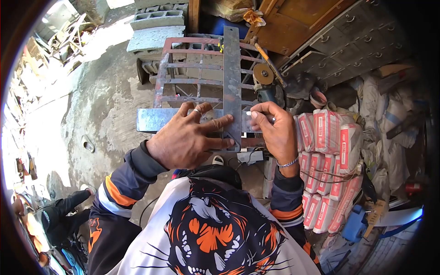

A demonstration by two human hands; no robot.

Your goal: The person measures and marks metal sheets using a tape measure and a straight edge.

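My left hand (pixel 188 135) lies spread, its fingers pressing on a long flat metal bar (pixel 232 73) and a shiny metal plate (pixel 156 120). The bar runs away from me, across the plate. My right hand (pixel 276 133) is closed in a pinch on a small white piece of chalk (pixel 249 113), just right of the bar's edge. Under both metal pieces is a rusty metal grid frame (pixel 183 66). The part of the plate beneath my left hand is hidden.
An angle grinder (pixel 265 82) with a brown disc rests at the frame's right side. Concrete blocks (pixel 158 20) stand behind. Red and white cement bags (pixel 327 133) are stacked at right, near a grey drawer cabinet (pixel 339 46). Another person (pixel 64 215) is at lower left.
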